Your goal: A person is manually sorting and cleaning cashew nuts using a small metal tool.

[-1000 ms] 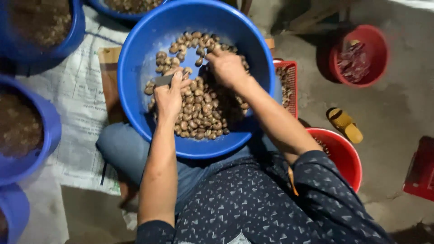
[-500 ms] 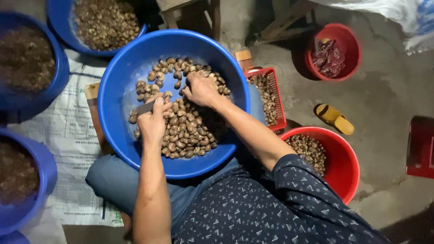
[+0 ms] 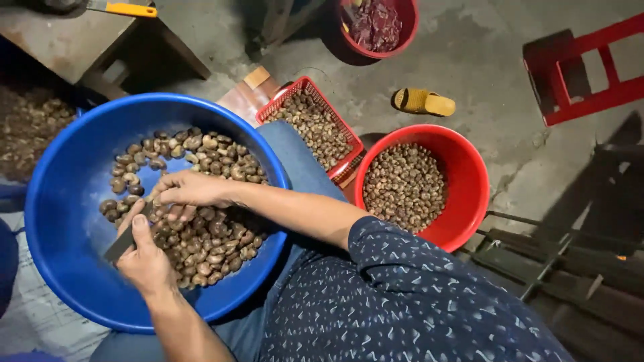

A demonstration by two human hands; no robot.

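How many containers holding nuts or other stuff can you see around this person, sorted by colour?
Blue: 2, the large round blue plastic basin on the lap and a second blue basin cut off at the left edge.
Red: 3, the round red plastic bucket of nuts, the rectangular red mesh basket and the red bucket of dark red scraps.
Total: 5.

Dim indoor light, soft shadows lower right, slight motion blur, centre reasonably sharp
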